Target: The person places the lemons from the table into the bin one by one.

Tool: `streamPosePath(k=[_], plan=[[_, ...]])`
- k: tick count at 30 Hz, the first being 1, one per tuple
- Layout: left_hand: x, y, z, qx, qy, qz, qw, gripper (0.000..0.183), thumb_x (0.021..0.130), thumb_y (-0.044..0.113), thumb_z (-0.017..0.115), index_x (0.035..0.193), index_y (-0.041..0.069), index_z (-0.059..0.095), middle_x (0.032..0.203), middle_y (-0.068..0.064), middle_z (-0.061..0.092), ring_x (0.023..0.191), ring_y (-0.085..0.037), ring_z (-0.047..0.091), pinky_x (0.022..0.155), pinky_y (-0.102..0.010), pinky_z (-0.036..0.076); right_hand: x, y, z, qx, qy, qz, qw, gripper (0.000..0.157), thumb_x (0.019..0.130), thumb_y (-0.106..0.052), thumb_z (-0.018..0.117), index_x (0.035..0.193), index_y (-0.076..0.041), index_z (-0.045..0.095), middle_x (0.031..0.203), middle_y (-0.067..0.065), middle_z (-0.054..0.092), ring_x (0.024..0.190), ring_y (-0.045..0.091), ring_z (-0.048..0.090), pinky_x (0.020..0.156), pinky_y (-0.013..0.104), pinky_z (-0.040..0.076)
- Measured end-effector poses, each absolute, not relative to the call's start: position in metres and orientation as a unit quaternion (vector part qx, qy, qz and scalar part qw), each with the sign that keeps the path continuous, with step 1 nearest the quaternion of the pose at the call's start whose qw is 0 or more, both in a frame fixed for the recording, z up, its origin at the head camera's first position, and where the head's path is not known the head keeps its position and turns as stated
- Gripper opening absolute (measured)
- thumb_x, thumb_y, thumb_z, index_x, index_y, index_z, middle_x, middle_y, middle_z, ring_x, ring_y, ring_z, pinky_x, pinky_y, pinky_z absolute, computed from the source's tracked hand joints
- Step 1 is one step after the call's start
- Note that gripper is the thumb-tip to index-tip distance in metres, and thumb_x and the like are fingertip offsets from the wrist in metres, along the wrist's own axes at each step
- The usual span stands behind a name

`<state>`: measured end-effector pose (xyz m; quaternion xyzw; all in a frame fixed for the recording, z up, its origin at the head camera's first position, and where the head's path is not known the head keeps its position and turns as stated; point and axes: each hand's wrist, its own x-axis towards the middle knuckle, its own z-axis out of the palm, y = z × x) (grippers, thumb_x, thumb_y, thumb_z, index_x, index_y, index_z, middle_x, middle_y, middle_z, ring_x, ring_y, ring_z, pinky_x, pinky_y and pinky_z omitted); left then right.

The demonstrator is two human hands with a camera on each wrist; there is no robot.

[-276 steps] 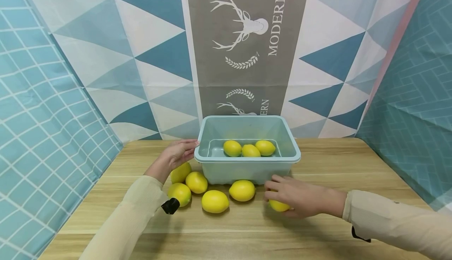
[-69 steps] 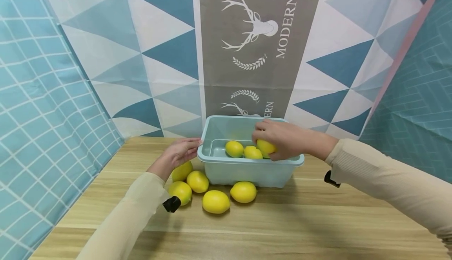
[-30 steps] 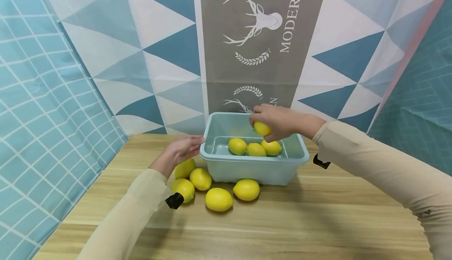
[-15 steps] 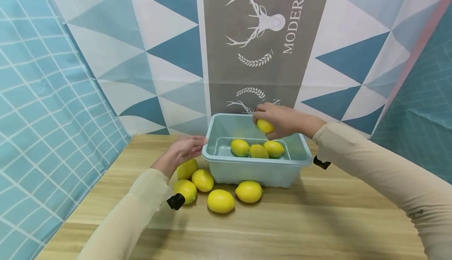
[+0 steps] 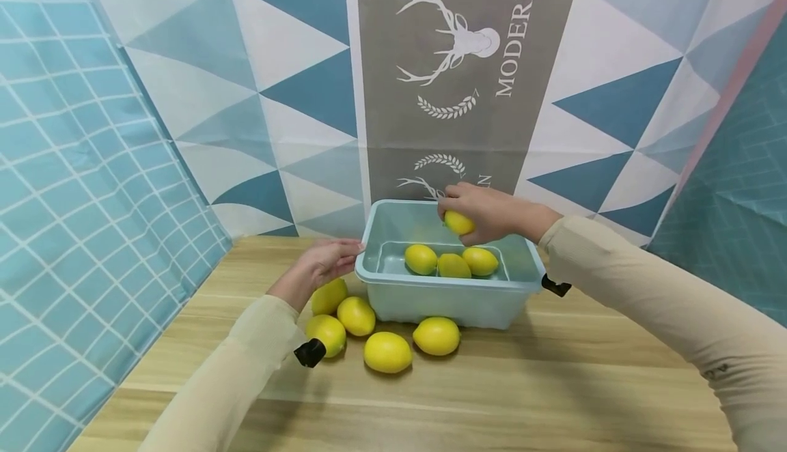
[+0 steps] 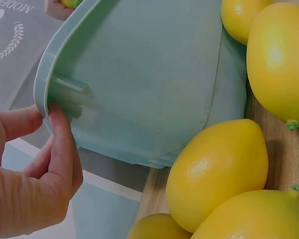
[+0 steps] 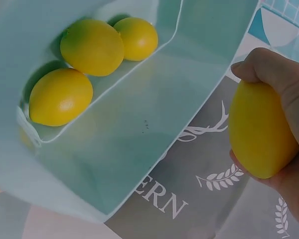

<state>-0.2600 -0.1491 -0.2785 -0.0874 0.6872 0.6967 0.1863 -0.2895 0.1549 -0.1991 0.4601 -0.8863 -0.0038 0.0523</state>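
The right hand (image 5: 482, 213) holds a lemon (image 5: 458, 222) up over the back part of a light-blue plastic bin (image 5: 445, 300), its thumb and fingers curled round the fruit. The left hand (image 5: 324, 261) pinches the bin's rim (image 6: 42, 89) at the left end between thumb and fingers. Inside, three lemons (image 5: 455, 266) lie in a touching row on the bottom. Five more lemons (image 5: 388, 352) rest on the wood-grain table (image 5: 492, 404): three bunched by the bin's left front corner, partly below the left wrist, and two along the front, one of them just beside the front wall. Behind the bin hangs a backdrop (image 5: 424, 124) with a white stag's head, "MODERN" and blue triangles. Both sleeves (image 5: 639, 278) are cream.
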Motion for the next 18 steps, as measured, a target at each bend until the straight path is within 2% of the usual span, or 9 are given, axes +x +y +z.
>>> streamPosePath(k=[6,13,18], plan=[[-0.258,-0.149,-0.279,-0.087,0.691,0.692,0.189,0.045,0.095,0.014,0.06,0.135,-0.002,0.051,0.127,-0.015,0.061,0.086,-0.011,0.068,0.078,-0.021,0.059,-0.29,0.151,-0.202,0.463,-0.885,0.006,0.051,0.036,0.073,-0.012,0.077,0.105,-0.016,0.06,0.099,0.003,0.053,0.094,0.02,0.05,0.081,0.034,0.052],[-0.258,-0.149,-0.279,-0.089,0.687,0.696,0.191,0.046,0.095,0.014,0.06,0.136,-0.003,0.049,0.114,-0.009,0.066,0.081,-0.009,0.068,0.075,-0.02,0.059,-0.292,0.146,-0.2,0.467,-0.883,0.0,0.057,0.036,0.074,-0.013,0.076,0.106,-0.014,0.061,0.1,0.004,0.055,0.095,0.022,0.051,0.082,0.035,0.053],[-0.258,-0.15,-0.277,-0.082,0.687,0.696,0.192,0.046,0.095,0.014,0.059,0.137,-0.003,0.049,0.114,-0.009,0.066,0.08,-0.008,0.068,0.076,-0.02,0.059,-0.294,0.144,-0.196,0.473,-0.879,-0.002,0.054,0.036,0.074,-0.012,0.076,0.106,-0.013,0.06,0.1,0.005,0.055,0.095,0.023,0.051,0.082,0.036,0.053]])
